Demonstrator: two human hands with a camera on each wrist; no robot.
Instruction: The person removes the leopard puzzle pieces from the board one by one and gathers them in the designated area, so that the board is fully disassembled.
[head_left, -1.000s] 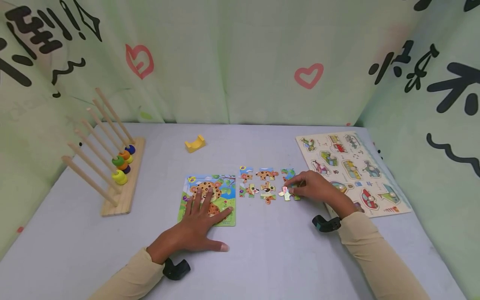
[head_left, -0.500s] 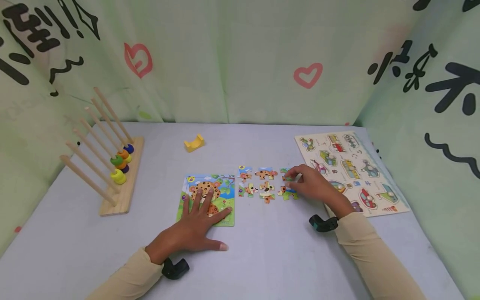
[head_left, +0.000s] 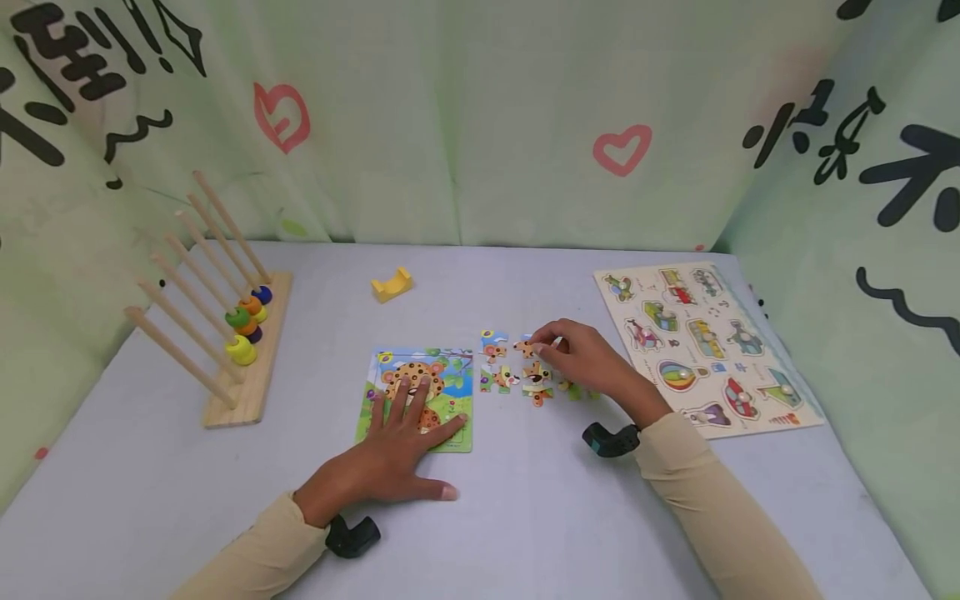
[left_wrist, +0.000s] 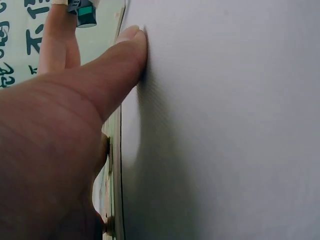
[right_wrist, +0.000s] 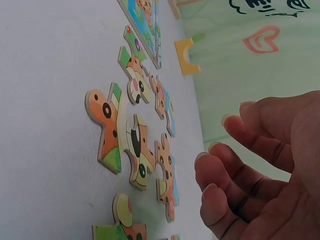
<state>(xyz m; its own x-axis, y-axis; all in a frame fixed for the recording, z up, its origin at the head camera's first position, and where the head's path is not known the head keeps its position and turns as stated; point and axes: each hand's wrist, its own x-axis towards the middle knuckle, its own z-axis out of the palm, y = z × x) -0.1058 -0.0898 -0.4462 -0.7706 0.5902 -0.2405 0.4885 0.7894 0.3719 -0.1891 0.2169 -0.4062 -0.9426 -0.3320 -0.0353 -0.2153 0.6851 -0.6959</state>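
Shifted leftward: right hand (head_left: 588,357), loose grip empty, above leopard jigsaw pieces (head_left: 537,379) on desk (head_left: 510,525), just beside leopard puzzle board (head_left: 442,398) under flat left hand (head_left: 397,454); step, seemingly arranging pieces; next probably needing a fingertip pinch.

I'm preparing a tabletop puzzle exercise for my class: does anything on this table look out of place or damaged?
A yellow curved block stands out: it sits alone beyond the picture board, its shape unlike the flat jigsaw pieces or the round beads on the peg stand. I see no spill or damage.
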